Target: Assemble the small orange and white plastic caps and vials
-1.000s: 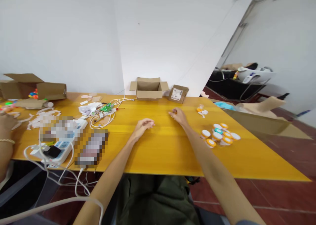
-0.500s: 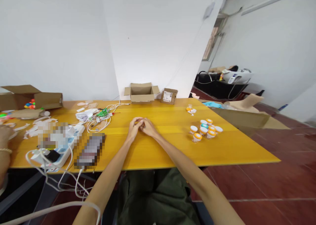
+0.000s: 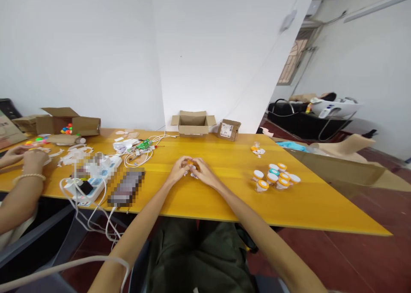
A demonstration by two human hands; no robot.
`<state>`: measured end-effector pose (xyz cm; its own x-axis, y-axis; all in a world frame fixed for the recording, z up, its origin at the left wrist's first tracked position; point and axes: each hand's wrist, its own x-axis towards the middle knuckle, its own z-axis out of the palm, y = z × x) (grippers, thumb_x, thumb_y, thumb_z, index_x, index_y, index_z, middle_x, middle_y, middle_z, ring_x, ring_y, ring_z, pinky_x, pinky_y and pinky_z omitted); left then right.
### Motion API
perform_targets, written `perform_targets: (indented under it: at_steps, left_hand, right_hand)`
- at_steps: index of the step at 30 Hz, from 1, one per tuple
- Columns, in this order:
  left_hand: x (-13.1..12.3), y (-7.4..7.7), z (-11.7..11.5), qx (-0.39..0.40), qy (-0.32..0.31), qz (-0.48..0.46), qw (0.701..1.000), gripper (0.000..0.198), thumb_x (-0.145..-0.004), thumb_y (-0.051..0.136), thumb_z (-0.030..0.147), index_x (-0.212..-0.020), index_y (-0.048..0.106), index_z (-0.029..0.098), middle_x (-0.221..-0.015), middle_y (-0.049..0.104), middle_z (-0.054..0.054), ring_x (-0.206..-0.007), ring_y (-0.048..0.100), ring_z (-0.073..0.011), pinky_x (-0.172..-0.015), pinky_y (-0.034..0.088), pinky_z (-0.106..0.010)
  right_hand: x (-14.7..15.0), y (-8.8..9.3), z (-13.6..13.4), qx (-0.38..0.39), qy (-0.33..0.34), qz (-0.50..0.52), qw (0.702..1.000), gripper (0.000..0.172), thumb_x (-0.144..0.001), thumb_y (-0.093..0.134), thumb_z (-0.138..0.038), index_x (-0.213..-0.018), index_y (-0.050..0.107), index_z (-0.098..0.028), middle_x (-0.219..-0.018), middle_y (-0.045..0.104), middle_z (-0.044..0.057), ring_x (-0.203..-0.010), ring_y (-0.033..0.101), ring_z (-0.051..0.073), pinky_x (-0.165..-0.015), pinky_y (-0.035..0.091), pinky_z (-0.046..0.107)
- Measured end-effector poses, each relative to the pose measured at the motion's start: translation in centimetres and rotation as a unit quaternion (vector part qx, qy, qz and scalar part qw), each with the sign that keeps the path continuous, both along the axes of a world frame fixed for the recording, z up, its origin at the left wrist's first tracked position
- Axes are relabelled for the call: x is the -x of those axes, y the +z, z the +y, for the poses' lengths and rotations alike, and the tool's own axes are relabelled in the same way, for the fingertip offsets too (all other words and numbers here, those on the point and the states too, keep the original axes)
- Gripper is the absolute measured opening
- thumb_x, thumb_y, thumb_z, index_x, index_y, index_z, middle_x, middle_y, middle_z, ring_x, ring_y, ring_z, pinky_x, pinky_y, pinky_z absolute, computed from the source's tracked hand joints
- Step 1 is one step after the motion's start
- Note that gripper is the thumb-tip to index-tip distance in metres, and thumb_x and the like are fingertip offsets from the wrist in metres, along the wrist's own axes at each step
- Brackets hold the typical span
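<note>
Over the middle of the table my left hand (image 3: 180,169) and my right hand (image 3: 203,172) meet with curled fingers. Between them show small orange and white pieces (image 3: 193,170), partly covered by the fingers; their exact kind is too small to make out. To the right of my right hand stands a group of small clear jars with orange, white and teal lids (image 3: 274,172). Farther back lie an orange piece (image 3: 255,147) and several small white pieces (image 3: 260,151).
An open cardboard box (image 3: 193,130) and a smaller box (image 3: 228,130) stand at the back. On the left are a phone (image 3: 126,188), a power strip (image 3: 104,179) with cables, and tangled wires (image 3: 139,156). Another person's hands (image 3: 34,158) work at far left.
The view has swung left, so more of the other person's arms shows. My hands have come slightly apart, and orange and white pieces now show between them.
</note>
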<state>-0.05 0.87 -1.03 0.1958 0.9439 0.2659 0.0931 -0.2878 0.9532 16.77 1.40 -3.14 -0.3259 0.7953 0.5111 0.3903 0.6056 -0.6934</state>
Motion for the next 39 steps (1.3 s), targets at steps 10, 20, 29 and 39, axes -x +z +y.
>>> perform_targets:
  at_steps: [10, 20, 29, 39]
  left_hand:
    - [0.3, 0.3, 0.2, -0.118, 0.03, 0.095, 0.988, 0.025, -0.065, 0.065, 0.008, -0.084, 0.073, 0.022, -0.096, 0.071, -0.003, -0.096, 0.064, -0.0203, -0.09, 0.053, -0.034]
    - [0.1, 1.4, -1.1, -0.133, 0.101, 0.248, 0.954, 0.011, -0.076, 0.071, 0.017, -0.082, 0.074, 0.025, -0.12, 0.064, -0.006, -0.122, 0.052, -0.0282, -0.106, 0.04, -0.047]
    - [-0.1, 1.6, -1.7, -0.146, 0.132, 0.334, 0.922, 0.007, -0.082, 0.071, 0.026, -0.078, 0.077, 0.027, -0.132, 0.057, -0.007, -0.129, 0.04, -0.0319, -0.105, 0.035, -0.051]
    - [-0.1, 1.4, -1.6, -0.161, 0.133, 0.325, 0.922, 0.011, -0.085, 0.067, 0.03, -0.082, 0.076, 0.028, -0.132, 0.058, -0.007, -0.128, 0.039, -0.032, -0.106, 0.034, -0.051]
  right_hand:
    - [-1.3, 0.4, -1.1, -0.019, -0.032, -0.063, 0.997, 0.017, -0.091, 0.063, -0.026, -0.106, 0.072, -0.025, -0.107, 0.065, 0.005, -0.106, 0.063, 0.021, -0.099, 0.048, 0.037]
    - [-1.0, 0.9, -0.5, 0.014, -0.097, -0.097, 0.99, 0.015, -0.089, 0.062, -0.016, -0.095, 0.073, -0.023, -0.102, 0.067, 0.006, -0.102, 0.063, 0.021, -0.096, 0.047, 0.035]
    - [-1.4, 0.6, -0.3, 0.002, -0.126, -0.132, 0.983, 0.015, -0.092, 0.057, -0.016, -0.093, 0.071, -0.021, -0.101, 0.066, 0.009, -0.101, 0.062, 0.022, -0.094, 0.047, 0.035]
    - [-2.2, -0.2, -0.3, -0.051, -0.133, -0.149, 0.979, 0.016, -0.087, 0.06, -0.015, -0.095, 0.071, -0.025, -0.102, 0.066, 0.009, -0.098, 0.06, 0.024, -0.091, 0.048, 0.036]
